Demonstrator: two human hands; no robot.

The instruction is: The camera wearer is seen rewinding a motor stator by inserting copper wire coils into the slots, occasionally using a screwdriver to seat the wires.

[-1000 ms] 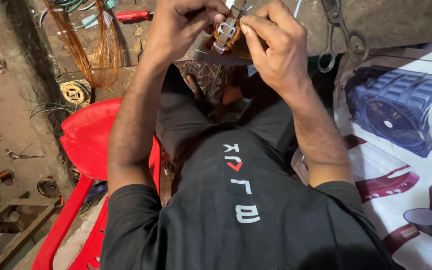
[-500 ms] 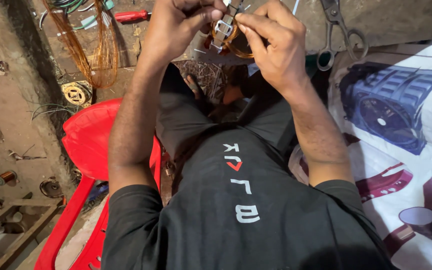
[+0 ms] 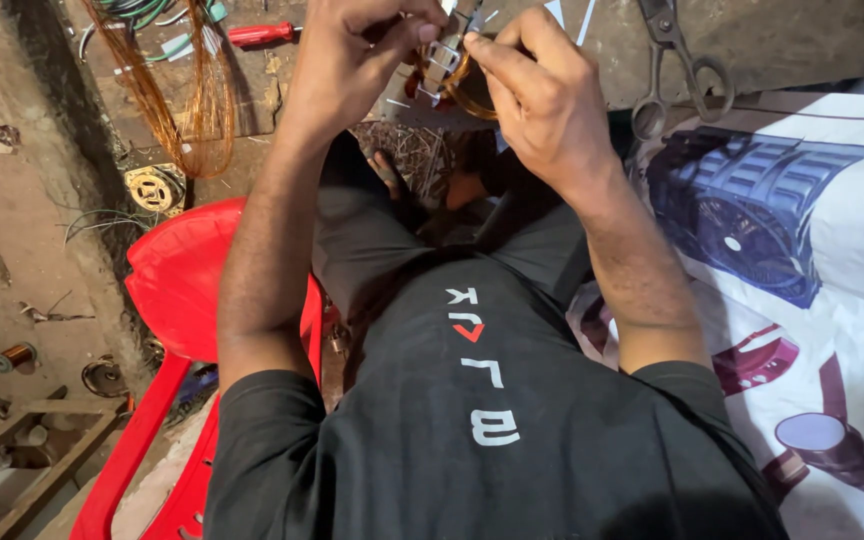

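While both hands (image 3: 452,70) pinch a coil (image 3: 462,85), scissors (image 3: 677,60) lie beside.

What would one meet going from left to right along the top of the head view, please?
Loose copper wire bundle → red-handled screwdriver → left hand → small metal part wound with copper wire, pinched by both hands → right hand → scissors.
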